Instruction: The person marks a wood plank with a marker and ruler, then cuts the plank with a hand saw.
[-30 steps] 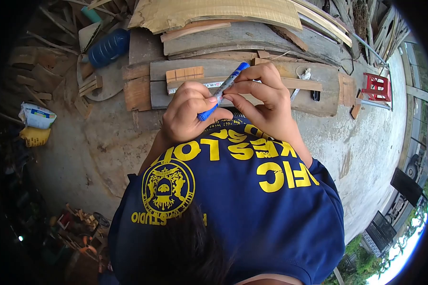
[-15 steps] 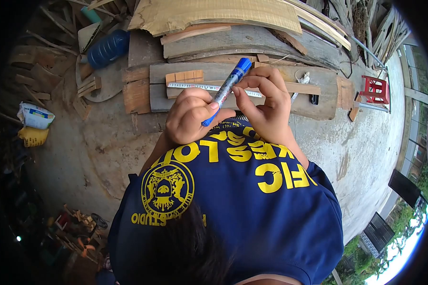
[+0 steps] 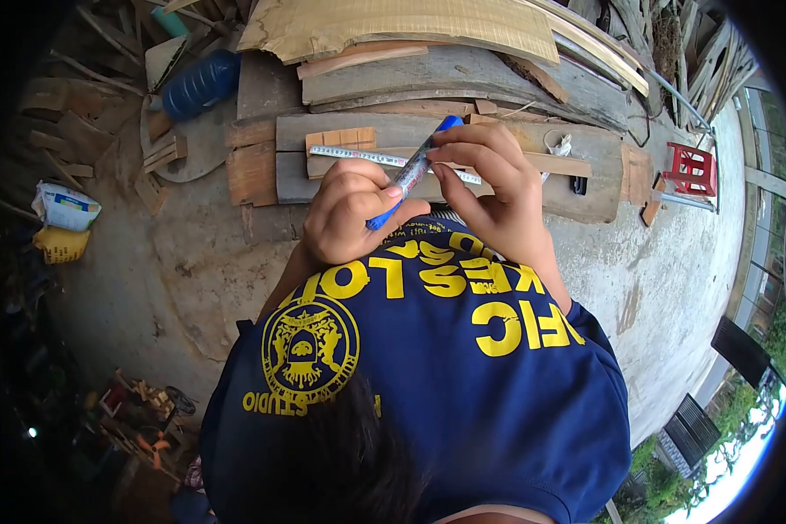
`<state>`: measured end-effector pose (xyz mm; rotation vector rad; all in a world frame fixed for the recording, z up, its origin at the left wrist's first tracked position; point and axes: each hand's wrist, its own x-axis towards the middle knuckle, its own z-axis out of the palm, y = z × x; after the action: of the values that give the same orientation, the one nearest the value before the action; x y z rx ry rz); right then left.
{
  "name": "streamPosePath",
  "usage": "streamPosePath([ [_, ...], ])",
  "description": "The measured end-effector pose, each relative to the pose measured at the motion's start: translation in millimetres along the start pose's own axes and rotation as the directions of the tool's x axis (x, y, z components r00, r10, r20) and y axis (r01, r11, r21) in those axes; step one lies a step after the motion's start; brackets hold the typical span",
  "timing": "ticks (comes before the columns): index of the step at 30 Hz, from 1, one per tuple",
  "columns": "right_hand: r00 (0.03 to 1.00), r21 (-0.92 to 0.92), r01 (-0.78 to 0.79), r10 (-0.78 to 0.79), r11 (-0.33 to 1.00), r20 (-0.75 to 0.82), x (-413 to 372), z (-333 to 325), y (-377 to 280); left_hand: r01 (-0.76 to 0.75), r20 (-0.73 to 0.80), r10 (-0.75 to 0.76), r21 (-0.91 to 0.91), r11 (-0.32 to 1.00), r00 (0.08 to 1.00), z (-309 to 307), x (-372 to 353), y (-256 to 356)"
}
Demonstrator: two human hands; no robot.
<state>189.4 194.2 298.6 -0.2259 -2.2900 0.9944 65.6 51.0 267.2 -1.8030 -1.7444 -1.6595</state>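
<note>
A blue marker pen (image 3: pixel 417 168) is held at a slant in front of my chest, its blue cap end pointing up and away. My left hand (image 3: pixel 348 212) is closed around the lower part of the barrel, thumb laid along it. At the upper end, my right hand (image 3: pixel 496 182) pinches the marker near the cap with its fingertips. Behind the hands, a white measuring tape (image 3: pixel 351 155) with printed numbers lies stretched along a narrow wooden strip (image 3: pixel 550 163). My hands hide its middle. A short wooden block (image 3: pixel 342 140) sits beside the tape.
Weathered planks (image 3: pixel 472 80) lie across the far side, under a lighter board (image 3: pixel 393 24). A blue water jug (image 3: pixel 199 86) rests at the upper left. A red plastic stool (image 3: pixel 692 169) stands to the right. Sacks (image 3: pixel 64 210) and scrap wood line the left.
My right fingers have moved in over the marker's cap end and closed on it. My left hand keeps its hold on the barrel.
</note>
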Motion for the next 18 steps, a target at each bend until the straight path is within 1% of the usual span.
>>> streamPosePath([
  [1,0.999,-0.019,0.021,-0.02,1.0,0.049,2,-3,-2,-0.003,0.029,0.004,-0.013,1.0,1.0,0,1,-1],
  [2,0.999,-0.02,0.017,-0.016,1.0,0.047,3,-6,-3,-0.004,0.032,0.004,-0.017,1.0,0.999,0,1,-1],
  [4,0.985,-0.041,0.093,-0.086,0.995,0.148,4,-10,-2,-0.003,0.048,0.006,-0.052,0.999,0.999,0,2,-3],
  [5,0.986,-0.043,0.09,-0.083,0.995,0.146,3,-10,0,-0.004,0.05,0.006,-0.055,0.998,0.999,0,2,-4],
  [7,0.981,0.08,0.059,-0.073,0.995,0.178,0,-10,3,0.087,0.059,-0.079,-0.168,0.982,0.995,1,3,-5],
  [8,0.982,0.08,0.058,-0.071,0.995,0.177,-1,-10,4,0.088,0.06,-0.079,-0.169,0.982,0.995,1,1,-5],
  [10,0.983,0.155,0.027,-0.055,0.988,0.177,-2,-10,4,0.336,0.129,-0.31,-0.35,0.875,0.942,2,-3,-6],
  [11,0.983,0.155,0.026,-0.053,0.988,0.177,-3,-9,3,0.364,0.174,-0.32,-0.386,0.848,0.931,1,-1,-5],
  [12,0.983,0.151,0.006,-0.034,0.988,0.183,-4,-7,2,0.365,0.175,-0.321,-0.386,0.847,0.931,1,0,-3],
  [14,0.982,0.149,-0.014,-0.015,0.989,0.189,-5,-6,1,0.488,0.246,-0.421,-0.458,0.743,0.873,1,2,-2],
  [15,0.982,0.156,-0.057,0.027,0.986,0.188,-6,-6,0,0.489,0.247,-0.422,-0.457,0.743,0.872,0,2,-1],
  [16,0.98,0.161,-0.1,0.069,0.982,0.187,-6,-7,-1,0.524,0.264,-0.454,-0.486,0.7,0.851,0,2,-1],
  [17,0.98,0.161,-0.101,0.071,0.982,0.186,-6,-6,-2,0.558,0.284,-0.484,-0.512,0.653,0.828,1,2,0],
  [18,0.984,0.138,-0.096,0.074,0.986,0.16,-6,-6,-3,0.558,0.286,-0.484,-0.512,0.652,0.827,1,2,0],
])
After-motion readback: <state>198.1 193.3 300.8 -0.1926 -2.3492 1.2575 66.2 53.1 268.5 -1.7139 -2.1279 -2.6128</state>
